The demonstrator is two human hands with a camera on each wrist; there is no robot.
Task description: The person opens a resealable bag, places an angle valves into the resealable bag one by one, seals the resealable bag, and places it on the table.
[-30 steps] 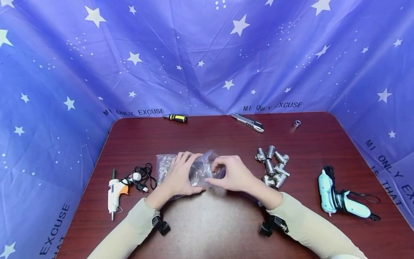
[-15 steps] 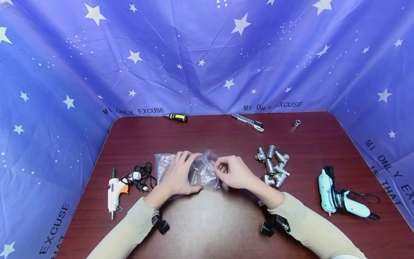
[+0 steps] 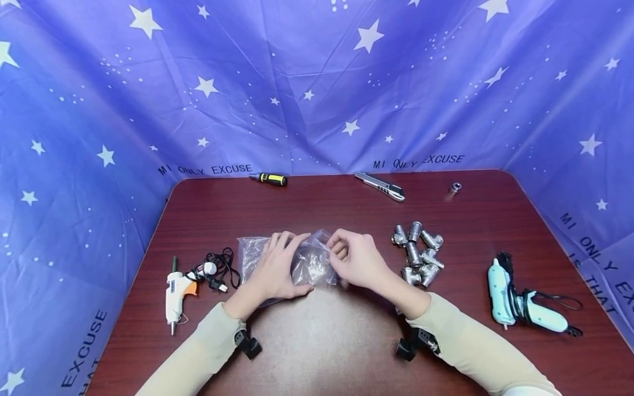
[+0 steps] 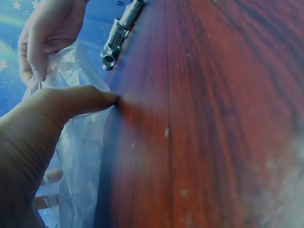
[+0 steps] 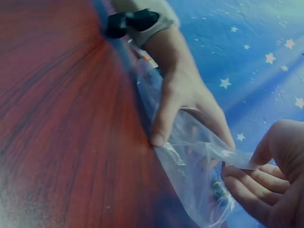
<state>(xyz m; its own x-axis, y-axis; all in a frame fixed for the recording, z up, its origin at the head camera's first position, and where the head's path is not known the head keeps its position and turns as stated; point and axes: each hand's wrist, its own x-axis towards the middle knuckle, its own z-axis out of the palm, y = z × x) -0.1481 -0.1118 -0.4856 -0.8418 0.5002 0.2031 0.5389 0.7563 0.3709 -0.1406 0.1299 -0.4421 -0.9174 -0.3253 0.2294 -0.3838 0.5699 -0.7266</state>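
A clear, crinkled plastic bag (image 3: pixel 313 265) lies across the table between the two hands. My left hand (image 3: pixel 274 267) straddles and holds it, thumb at the near side and fingers at the far side. The left wrist view shows that thumb stretched along the front of the bag (image 4: pixel 80 161), with fingers behind it. My right hand (image 3: pixel 361 261) pinches the bag's right end between thumb and forefinger. In the right wrist view the pinched edge of the bag (image 5: pixel 190 175) is drawn up toward the right hand (image 5: pixel 280 175), its other fingers curled below.
Several metal pipe fittings (image 3: pixel 413 256) lie right of the right hand. A white glue gun (image 3: pixel 174 294) with its cord sits left, a light-blue glue gun (image 3: pixel 502 300) far right. Along the back are a screwdriver (image 3: pixel 272 180), a utility knife (image 3: pixel 381 187) and a small metal socket (image 3: pixel 455 188).
The right thumb has come away from the bag's near edge, and the hand now pinches its right end further back. The bag's rounded end has flattened. The left hand has stayed in place.
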